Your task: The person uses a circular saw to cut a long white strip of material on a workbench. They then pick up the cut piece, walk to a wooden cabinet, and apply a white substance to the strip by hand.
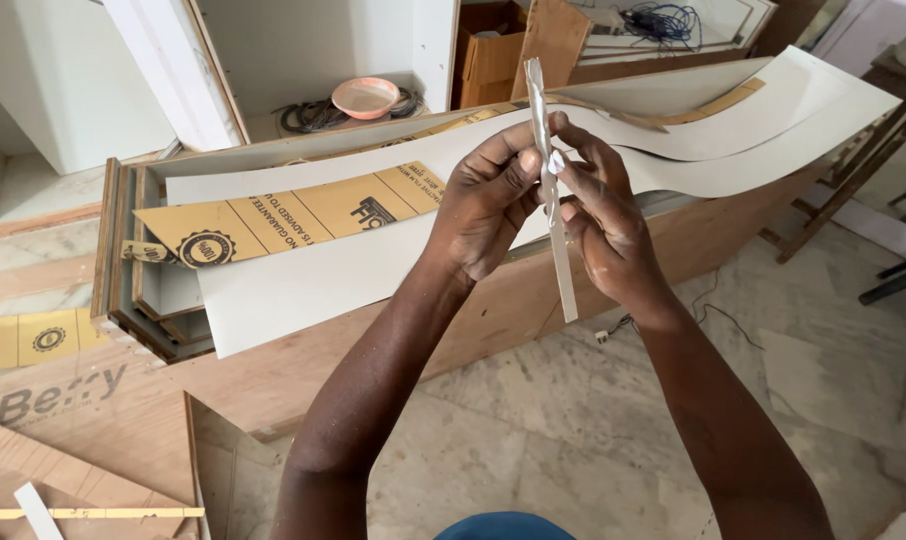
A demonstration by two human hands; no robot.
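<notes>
Both hands up above the white laminate sheet [303, 285]: left hand [488, 200] and right hand [598, 215] each grip closed on the narrow white strip [563, 265], seemingly peeling its film; next needs a steady pull.

Left hand [488, 200] and right hand [601, 225] pinch thin white strip [553, 190], held upright between fingertips. White sheets [303, 280] on wooden bench [533, 300] just behind grip. Pink bowl [365, 97] farther back.
</notes>
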